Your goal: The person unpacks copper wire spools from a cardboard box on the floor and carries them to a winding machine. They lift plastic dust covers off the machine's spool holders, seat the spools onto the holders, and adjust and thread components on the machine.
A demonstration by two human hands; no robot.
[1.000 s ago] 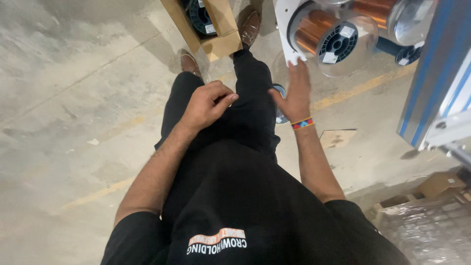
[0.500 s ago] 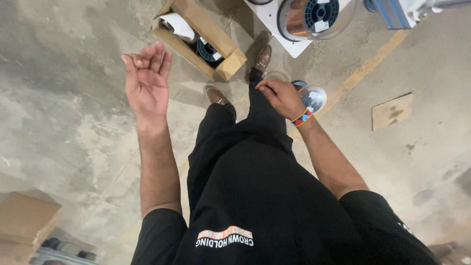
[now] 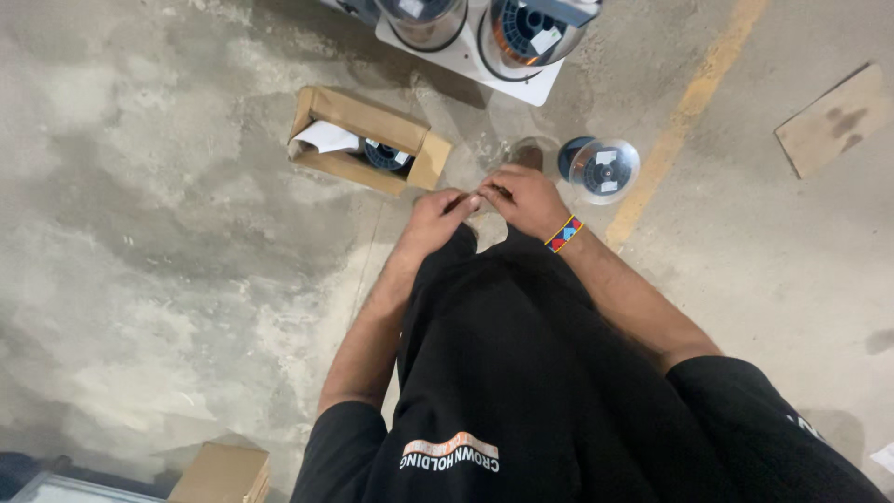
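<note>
Two hands, the left hand point(image 3: 436, 219) and right hand point(image 3: 523, 197), are brought together, fingertips pinched; whether anything is gripped cannot be told. An open brown cardboard box point(image 3: 371, 140) with white paper and a clear spool point(image 3: 605, 170) bearing a white square label are seen on the concrete floor point(image 3: 168, 233) just beyond.

Hands: two, left point(image 3: 435, 220) and right point(image 3: 523, 197), fingertips meeting in front of the body.
Wristbands: one point(image 3: 563, 234), on the right wrist.
Spools: four in all (one point(image 3: 603, 169) on the floor, two point(image 3: 527, 33) on the white board point(image 3: 521, 86), one point(image 3: 384, 155) in the open box).
Boxes: two, one open point(image 3: 365, 140), one closed point(image 3: 222, 474).
Cardboard scraps: one point(image 3: 846, 118).
Yellow lines: one point(image 3: 687, 112).
</note>
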